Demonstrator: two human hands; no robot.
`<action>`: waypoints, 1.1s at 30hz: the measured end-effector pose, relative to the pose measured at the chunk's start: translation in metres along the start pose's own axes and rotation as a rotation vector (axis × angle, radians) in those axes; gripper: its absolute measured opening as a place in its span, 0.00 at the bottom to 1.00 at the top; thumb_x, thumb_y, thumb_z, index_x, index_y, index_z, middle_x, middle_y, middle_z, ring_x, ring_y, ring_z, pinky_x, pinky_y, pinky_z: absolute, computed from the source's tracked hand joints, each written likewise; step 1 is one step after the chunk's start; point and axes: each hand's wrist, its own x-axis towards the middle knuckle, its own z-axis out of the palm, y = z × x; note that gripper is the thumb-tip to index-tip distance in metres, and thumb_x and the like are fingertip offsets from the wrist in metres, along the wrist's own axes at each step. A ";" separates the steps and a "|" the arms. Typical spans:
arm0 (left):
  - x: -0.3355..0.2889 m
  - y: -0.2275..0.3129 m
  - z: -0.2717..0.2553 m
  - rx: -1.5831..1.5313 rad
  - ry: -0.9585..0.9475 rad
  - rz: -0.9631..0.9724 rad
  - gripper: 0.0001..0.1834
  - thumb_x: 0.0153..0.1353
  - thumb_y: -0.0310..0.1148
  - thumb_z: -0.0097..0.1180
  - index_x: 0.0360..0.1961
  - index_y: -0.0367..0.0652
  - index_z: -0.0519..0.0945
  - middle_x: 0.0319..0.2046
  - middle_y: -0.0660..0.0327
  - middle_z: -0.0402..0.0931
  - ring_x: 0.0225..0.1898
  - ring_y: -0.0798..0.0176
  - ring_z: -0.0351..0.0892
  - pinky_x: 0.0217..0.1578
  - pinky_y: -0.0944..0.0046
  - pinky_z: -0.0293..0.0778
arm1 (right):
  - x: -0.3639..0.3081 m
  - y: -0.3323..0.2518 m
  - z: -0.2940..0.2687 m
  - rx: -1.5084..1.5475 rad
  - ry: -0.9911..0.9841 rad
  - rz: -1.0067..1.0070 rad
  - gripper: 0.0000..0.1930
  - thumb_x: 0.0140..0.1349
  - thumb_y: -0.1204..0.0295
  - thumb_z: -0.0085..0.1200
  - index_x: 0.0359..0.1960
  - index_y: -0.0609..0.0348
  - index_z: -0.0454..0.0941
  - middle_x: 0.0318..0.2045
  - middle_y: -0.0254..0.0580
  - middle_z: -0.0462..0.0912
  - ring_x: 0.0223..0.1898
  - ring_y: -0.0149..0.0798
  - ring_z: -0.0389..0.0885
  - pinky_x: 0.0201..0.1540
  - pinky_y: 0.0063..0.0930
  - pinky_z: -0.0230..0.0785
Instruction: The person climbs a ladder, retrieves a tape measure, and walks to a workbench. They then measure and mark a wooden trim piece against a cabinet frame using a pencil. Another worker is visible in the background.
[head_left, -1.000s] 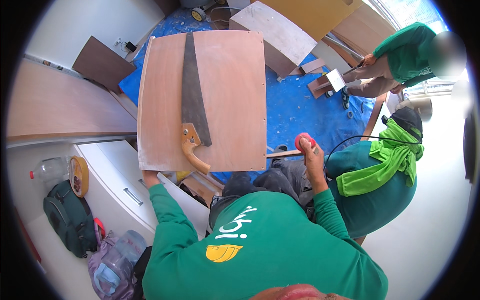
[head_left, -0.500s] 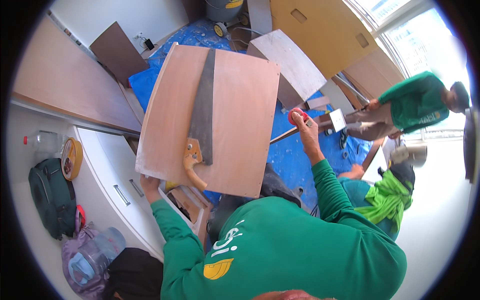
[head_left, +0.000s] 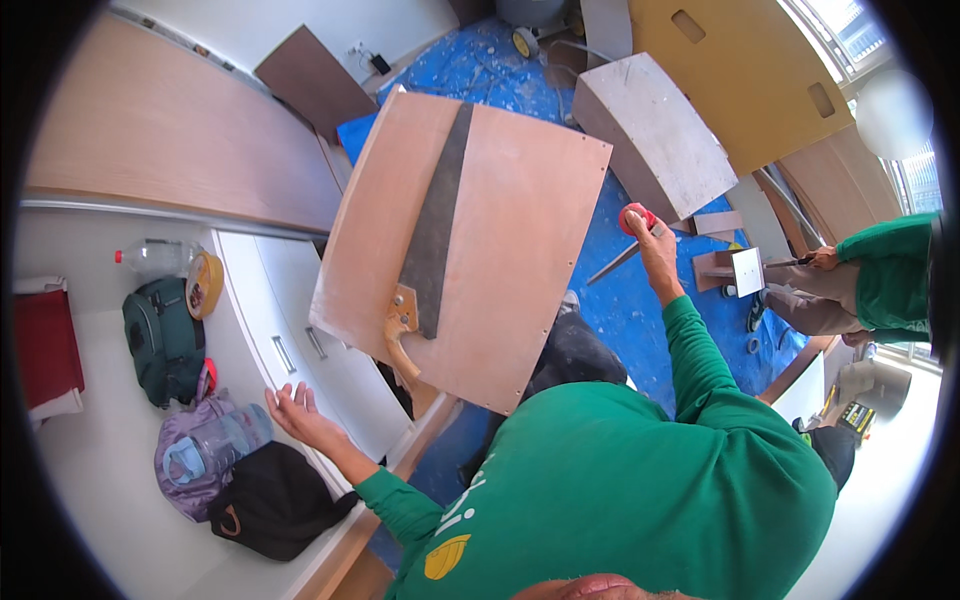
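Now the left hand point(head_left: 305, 420) is off the board point(head_left: 530, 250), where a moment ago it was up against the near left corner; it hangs just below that corner, fingers spread and nothing in them, beside the white drawers point(head_left: 290, 300). The right hand point(head_left: 657, 258) stays wrapped around a red tool point(head_left: 632, 216), to the right of the board and apart from it. A thin strip point(head_left: 608, 268) shows between that hand and the board's right edge; whether it belongs to the tool I cannot tell. The board lies in front of the torso, over the blue sheet point(head_left: 630, 330), and slants more across the view than before, though the head has turned too, so its own shift is unclear. The saw point(head_left: 435, 230) keeps its place along the board's left part, handle toward the near edge. Well to the right of the board, the crouching co-worker has almost left the view, only a dark cap point(head_left: 832, 452) showing. My judgement is that neither hand steadies the board any more, so its weight probably rests on something underneath, hidden from here.
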 end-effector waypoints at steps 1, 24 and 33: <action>-0.010 0.014 0.020 -0.001 -0.064 0.036 0.30 0.77 0.44 0.56 0.74 0.41 0.71 0.56 0.55 0.78 0.51 0.57 0.82 0.58 0.58 0.74 | -0.002 -0.018 -0.004 -0.053 -0.019 0.014 0.29 0.67 0.47 0.72 0.54 0.62 0.91 0.41 0.37 0.92 0.44 0.29 0.85 0.51 0.29 0.77; -0.253 -0.105 0.250 0.254 -0.456 0.053 0.25 0.79 0.39 0.60 0.70 0.36 0.76 0.44 0.60 0.80 0.41 0.66 0.80 0.44 0.64 0.81 | 0.133 -0.109 -0.090 -0.039 -0.444 -0.104 0.22 0.71 0.53 0.70 0.50 0.62 0.91 0.36 0.31 0.88 0.39 0.25 0.80 0.44 0.25 0.73; -0.256 -0.094 0.264 0.552 -0.348 0.399 0.26 0.79 0.42 0.60 0.68 0.35 0.77 0.41 0.59 0.78 0.38 0.62 0.75 0.40 0.60 0.75 | 0.218 -0.138 -0.128 0.115 -0.527 -0.065 0.25 0.70 0.50 0.70 0.51 0.63 0.90 0.39 0.35 0.88 0.41 0.27 0.79 0.48 0.27 0.74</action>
